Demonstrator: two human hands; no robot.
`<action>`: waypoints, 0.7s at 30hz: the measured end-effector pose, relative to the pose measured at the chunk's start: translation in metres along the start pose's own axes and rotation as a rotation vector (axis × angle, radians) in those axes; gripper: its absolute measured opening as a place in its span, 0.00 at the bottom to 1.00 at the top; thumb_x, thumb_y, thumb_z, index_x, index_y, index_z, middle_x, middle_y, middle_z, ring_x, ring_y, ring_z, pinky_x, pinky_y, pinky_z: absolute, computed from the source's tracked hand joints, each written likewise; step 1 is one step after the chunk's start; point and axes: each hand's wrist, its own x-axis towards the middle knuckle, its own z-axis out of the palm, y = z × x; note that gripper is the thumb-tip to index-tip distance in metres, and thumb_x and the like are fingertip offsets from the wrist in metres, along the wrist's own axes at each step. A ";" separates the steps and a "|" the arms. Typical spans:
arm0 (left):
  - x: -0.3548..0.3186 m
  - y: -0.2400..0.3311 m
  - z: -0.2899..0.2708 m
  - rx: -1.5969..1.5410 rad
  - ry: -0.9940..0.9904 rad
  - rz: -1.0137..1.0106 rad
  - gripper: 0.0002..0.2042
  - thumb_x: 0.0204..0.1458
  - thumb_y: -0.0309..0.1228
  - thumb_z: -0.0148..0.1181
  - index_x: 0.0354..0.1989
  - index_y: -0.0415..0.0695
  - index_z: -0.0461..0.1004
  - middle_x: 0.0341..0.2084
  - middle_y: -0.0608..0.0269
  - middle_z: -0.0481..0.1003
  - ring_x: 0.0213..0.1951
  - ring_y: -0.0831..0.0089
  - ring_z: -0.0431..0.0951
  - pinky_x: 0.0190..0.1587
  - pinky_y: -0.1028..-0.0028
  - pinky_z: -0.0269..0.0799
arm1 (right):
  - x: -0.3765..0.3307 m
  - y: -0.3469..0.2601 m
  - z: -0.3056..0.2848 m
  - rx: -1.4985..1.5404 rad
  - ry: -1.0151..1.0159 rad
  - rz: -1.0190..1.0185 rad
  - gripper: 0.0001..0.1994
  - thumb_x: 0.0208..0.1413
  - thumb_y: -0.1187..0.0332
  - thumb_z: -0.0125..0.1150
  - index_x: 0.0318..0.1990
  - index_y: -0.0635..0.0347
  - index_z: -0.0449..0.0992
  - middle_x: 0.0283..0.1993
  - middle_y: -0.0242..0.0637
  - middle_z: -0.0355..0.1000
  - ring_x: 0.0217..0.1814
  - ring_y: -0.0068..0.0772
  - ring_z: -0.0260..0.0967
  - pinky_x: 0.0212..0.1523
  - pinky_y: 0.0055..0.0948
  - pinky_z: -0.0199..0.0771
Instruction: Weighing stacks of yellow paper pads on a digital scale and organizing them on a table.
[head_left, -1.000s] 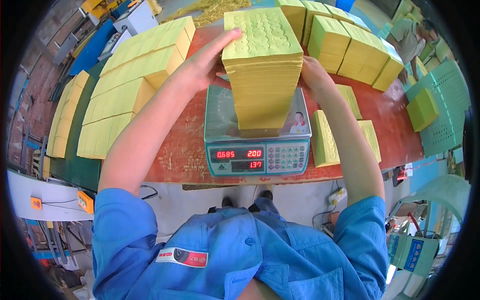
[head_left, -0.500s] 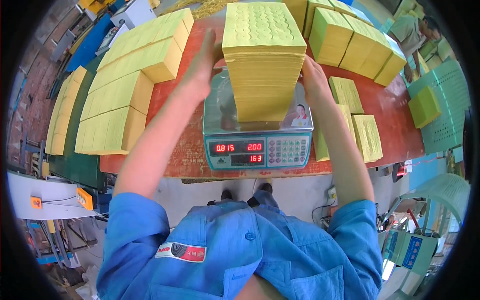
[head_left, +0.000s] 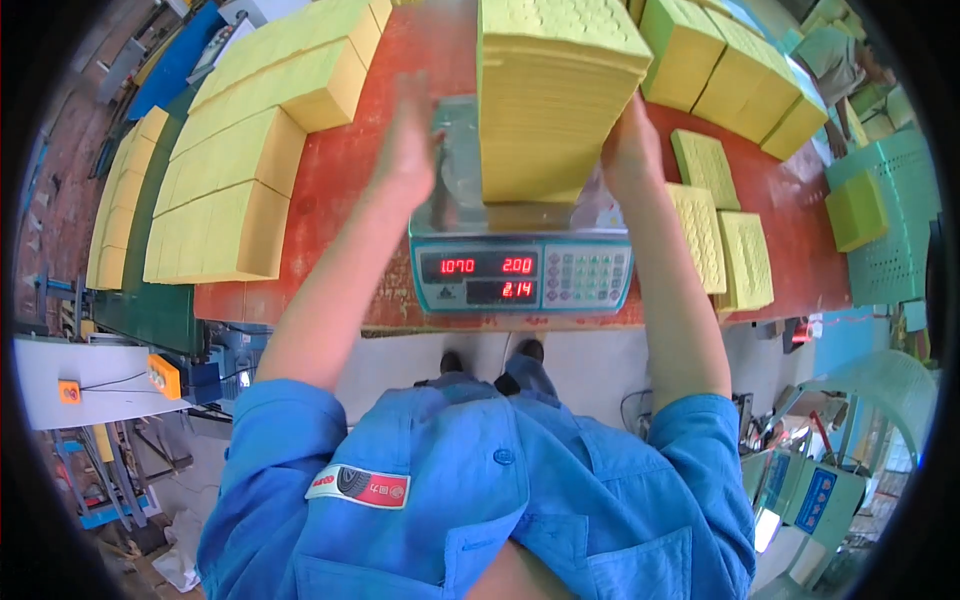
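A tall stack of yellow embossed paper sheets point(head_left: 545, 130) stands on the metal pan of a teal electronic weighing scale point(head_left: 585, 275), with red digits lit on its front panel. To the stack's left, my left hand point(head_left: 408, 145) is raised with its fingers stretched out, blurred by motion. A gap separates it from the paper. My right hand point(head_left: 632, 150) lies along the stack's right side, palm inward and flat. Its fingertips are partly hidden, and I cannot tell whether it touches the sheets.
Yellow paper blocks point(head_left: 235, 230) stand in rows on the red table point(head_left: 330, 200) at left. Smaller yellow stacks point(head_left: 745, 260) lie right of the scale, with larger blocks point(head_left: 685, 60) behind. Another person point(head_left: 830, 60) is at far right, near a perforated green chair point(head_left: 885, 270).
My left hand has come away from the stack's side. The stack's top leans more to the right, and the scale's digits have changed. The whole scene sits slightly higher in view.
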 end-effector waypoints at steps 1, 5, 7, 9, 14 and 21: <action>-0.004 0.003 -0.032 -0.070 -0.104 -0.026 0.39 0.63 0.59 0.38 0.74 0.45 0.42 0.73 0.55 0.45 0.74 0.61 0.44 0.69 0.51 0.44 | -0.006 0.003 -0.015 -0.011 -0.033 -0.131 0.30 0.65 0.43 0.46 0.65 0.57 0.66 0.65 0.37 0.66 0.65 0.33 0.63 0.59 0.34 0.62; -0.075 0.029 -0.118 -0.122 -0.029 -0.106 0.35 0.66 0.55 0.36 0.70 0.37 0.50 0.67 0.45 0.56 0.61 0.53 0.68 0.61 0.55 0.66 | -0.094 -0.017 -0.054 0.035 -0.117 -0.115 0.29 0.69 0.49 0.40 0.67 0.63 0.60 0.67 0.45 0.62 0.67 0.41 0.61 0.64 0.42 0.60; -0.112 0.031 -0.165 -0.145 -0.010 -0.218 0.33 0.66 0.53 0.35 0.66 0.36 0.57 0.61 0.44 0.66 0.59 0.55 0.70 0.60 0.57 0.67 | -0.141 -0.009 -0.077 0.061 -0.093 -0.073 0.29 0.69 0.51 0.39 0.66 0.65 0.61 0.66 0.47 0.64 0.66 0.41 0.63 0.63 0.41 0.62; -0.135 0.032 -0.198 -0.152 0.004 -0.288 0.32 0.66 0.53 0.35 0.64 0.36 0.60 0.59 0.45 0.68 0.58 0.56 0.71 0.59 0.57 0.68 | -0.174 0.001 -0.093 0.084 -0.079 -0.043 0.28 0.69 0.52 0.38 0.65 0.66 0.61 0.64 0.48 0.65 0.64 0.42 0.65 0.61 0.40 0.64; -0.145 0.041 -0.208 -0.104 0.063 -0.304 0.28 0.67 0.51 0.36 0.57 0.35 0.66 0.53 0.45 0.72 0.53 0.60 0.75 0.56 0.61 0.70 | -0.213 0.020 -0.096 0.104 0.021 0.019 0.26 0.69 0.55 0.39 0.62 0.71 0.65 0.56 0.48 0.72 0.57 0.42 0.70 0.57 0.39 0.68; -0.130 0.061 -0.146 -0.091 -0.114 -0.304 0.27 0.67 0.48 0.37 0.57 0.35 0.67 0.51 0.45 0.74 0.50 0.61 0.76 0.54 0.64 0.72 | -0.217 0.015 -0.087 0.148 -0.029 -0.100 0.25 0.68 0.57 0.42 0.60 0.71 0.67 0.52 0.46 0.74 0.53 0.41 0.72 0.54 0.38 0.71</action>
